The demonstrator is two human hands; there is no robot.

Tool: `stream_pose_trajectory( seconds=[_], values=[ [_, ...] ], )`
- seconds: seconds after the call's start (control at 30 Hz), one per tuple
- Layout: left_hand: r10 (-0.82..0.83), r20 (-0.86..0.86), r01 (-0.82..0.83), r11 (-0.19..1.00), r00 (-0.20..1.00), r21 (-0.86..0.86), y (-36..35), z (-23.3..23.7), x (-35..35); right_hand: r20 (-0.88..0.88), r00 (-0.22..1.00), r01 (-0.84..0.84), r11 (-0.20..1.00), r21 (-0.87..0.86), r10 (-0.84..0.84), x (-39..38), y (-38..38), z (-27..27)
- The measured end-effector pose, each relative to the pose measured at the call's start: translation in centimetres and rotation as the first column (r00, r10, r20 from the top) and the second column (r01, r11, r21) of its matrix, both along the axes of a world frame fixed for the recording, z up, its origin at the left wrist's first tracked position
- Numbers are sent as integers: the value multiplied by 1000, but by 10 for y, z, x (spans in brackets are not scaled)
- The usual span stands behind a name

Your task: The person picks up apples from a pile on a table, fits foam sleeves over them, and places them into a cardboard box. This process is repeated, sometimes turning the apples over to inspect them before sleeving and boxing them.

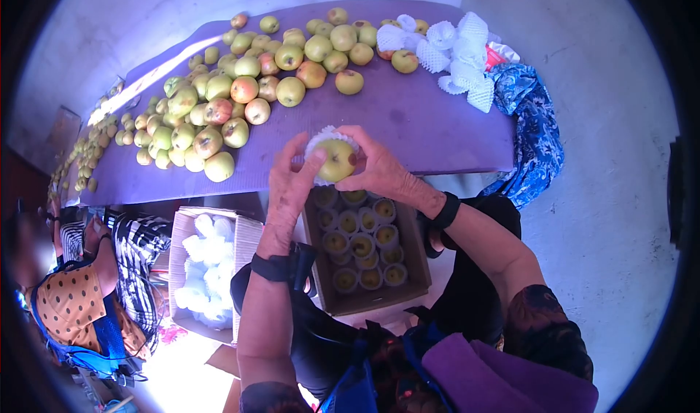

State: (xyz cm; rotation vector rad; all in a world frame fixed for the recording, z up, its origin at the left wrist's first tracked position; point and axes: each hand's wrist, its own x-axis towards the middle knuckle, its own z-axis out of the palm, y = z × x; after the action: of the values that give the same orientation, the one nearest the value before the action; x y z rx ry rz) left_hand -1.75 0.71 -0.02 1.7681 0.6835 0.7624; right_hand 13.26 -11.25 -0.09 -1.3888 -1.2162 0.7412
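Between my two hands is a yellow-green apple (pixel 337 161) with a brown spot on its right side, partly wrapped in a white foam net (pixel 328 134). My left hand (pixel 293 176) grips it from the left, and my right hand (pixel 383 171) holds its right side and top. Just below them, a cardboard box (pixel 421 267) holds several apples in foam nets, standing in rows. Many loose green and reddish apples (pixel 219 86) lie on the purple table (pixel 408 121) beyond my hands.
White foam nets (pixel 467 56) are heaped at the table's right end, beside a blue patterned cloth (pixel 536 121). A second box (pixel 239 267) with white foam nets stands at the lower left. Another person (pixel 80 296) sits at the far left.
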Motion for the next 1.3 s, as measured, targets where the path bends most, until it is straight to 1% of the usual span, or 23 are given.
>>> stream_pose_trajectory(
  seconds=[0.07, 0.1, 0.13, 0.17, 0.2, 0.23, 0.27, 0.3, 0.37, 0.43, 0.5, 0.57, 0.63, 0.7, 0.77, 0.8, 0.87, 0.93, 1.0, 1.03, 1.1, 1.3],
  values=[
    [-145, -61, 131, 973, 988, -192, -1, 15, -4, 32, 999, -26, 999, 18, 25, -1, 0, -1],
    [-145, -61, 130, 972, 988, -193, 0, 14, -5, 64, 997, -52, 998, 35, 50, -1, 0, -2],
    [-194, -89, 172, 964, 977, -205, 2, 14, -6, 63, 997, -53, 998, 35, 51, 0, 1, -3],
    [-242, -117, 214, 953, 963, -216, 4, 13, -6, 49, 996, -84, 994, 75, 80, 2, 2, -6],
    [-242, -117, 213, 953, 963, -214, 5, 12, -6, 36, 993, -114, 987, 116, 110, 2, 4, -5],
    [-227, -27, 208, 928, 974, -309, 5, 10, -7, 37, 993, -114, 986, 118, 110, 3, 3, -3],
    [-202, 62, 209, 892, 978, -400, 5, 8, -7, -77, 990, -110, 990, 93, 118, 4, 2, 0],
    [-202, 62, 210, 894, 977, -397, 5, 7, -7, -191, 974, -109, 992, 69, 121, 5, 1, 3],
    [-80, 183, 164, 845, 980, -510, 5, 5, -7, -204, 973, -96, 993, 64, 108, 14, 1, 4],
    [-70, 197, 164, 844, 978, -511, 8, 1, -9, -218, 971, -85, 995, 55, 95, 19, 3, 1],
    [-65, 211, 168, 841, 975, -515, 8, -1, -10, -315, 931, -162, 981, 102, 186, 23, 7, -7],
    [-131, 223, 230, 830, 966, -508, 7, -3, -9, -313, 935, -141, 985, 97, 165, 24, 7, -9],
    [-148, 221, 242, 832, 964, -499, 3, 0, -8, -311, 939, -123, 988, 91, 146, 25, 7, -9],
    [-164, 220, 254, 835, 962, -488, 0, 5, -8, -405, 903, -130, 989, 64, 145, 26, 6, -6],
    [-178, 166, 231, 891, 970, -391, -4, 7, -7, -419, 898, -129, 991, 48, 137, 24, 4, -3],
    [-177, 166, 229, 891, 970, -392, -4, 6, -6, -433, 892, -129, 991, 30, 129, 22, 3, -2],
    [-199, 111, 226, 905, 974, -361, -3, 6, -6, -437, 890, -137, 990, 15, 130, 21, 2, -1],
    [-183, 112, 211, 912, 977, -352, -6, 7, -5, -440, 889, -144, 990, 1, 130, 20, 2, -1],
    [-169, 114, 198, 919, 979, -341, -9, 10, -3, -509, 851, -129, 991, 36, 130, 19, 2, -4],
    [-161, 103, 187, 922, 982, -338, -12, 12, -2, -509, 851, -129, 991, 36, 130, 19, 2, -5],
    [-153, 92, 176, 926, 984, -336, -13, 13, -2, -562, 815, -118, 990, 83, 144, 18, 3, -8],
    [-122, 41, 129, 956, 992, -263, -18, 13, 0, -589, 797, -97, 991, 94, 134, 18, 7, -19]
  ],
)
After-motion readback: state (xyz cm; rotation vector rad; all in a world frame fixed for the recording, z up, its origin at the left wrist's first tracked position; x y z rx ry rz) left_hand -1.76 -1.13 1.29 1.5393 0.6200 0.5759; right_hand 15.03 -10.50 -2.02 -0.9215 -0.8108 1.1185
